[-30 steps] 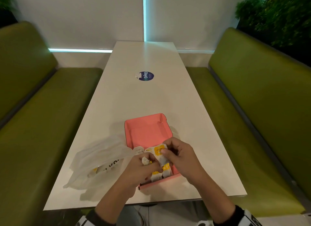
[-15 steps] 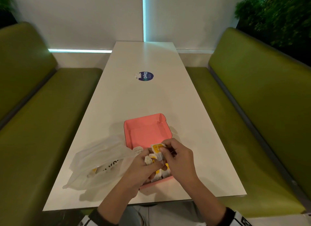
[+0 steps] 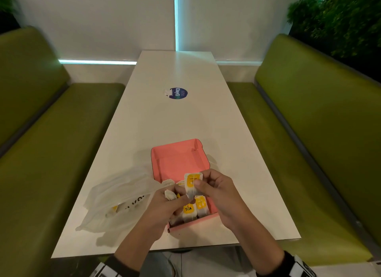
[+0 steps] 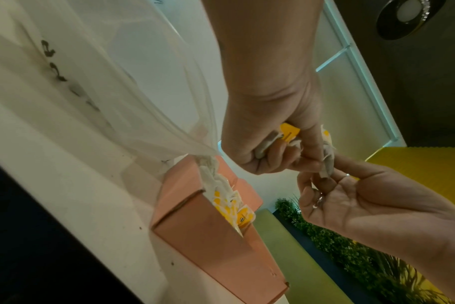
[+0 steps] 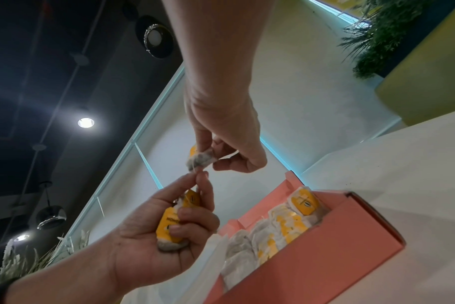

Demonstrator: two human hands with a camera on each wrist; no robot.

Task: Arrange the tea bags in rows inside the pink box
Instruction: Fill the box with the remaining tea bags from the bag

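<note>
The open pink box [image 3: 177,163] lies on the white table [image 3: 165,122]. Several tea bags with yellow tags [image 3: 194,209] stand in rows at its near end, and its far half is bare. Above the near end, my right hand [image 3: 201,184] pinches one tea bag [image 3: 192,183] by its upper part. My left hand [image 3: 181,202] grips a small bunch of tea bags [image 5: 171,224], and its thumb and forefinger touch the lower end of that single tea bag [image 5: 200,161]. In the left wrist view the single bag [image 4: 327,164] hangs between the two hands.
A thin white plastic bag [image 3: 115,198] with more tea bags inside lies left of the box, its mouth draped over the box's left wall. A blue round sticker [image 3: 178,93] sits mid-table. Green benches [image 3: 51,153] flank the table; its near edge is close below the box.
The right hand has drawn one tea bag up and away from the bunch in the left hand. Both hands stay over the box's near end; the box and plastic bag have not moved.
</note>
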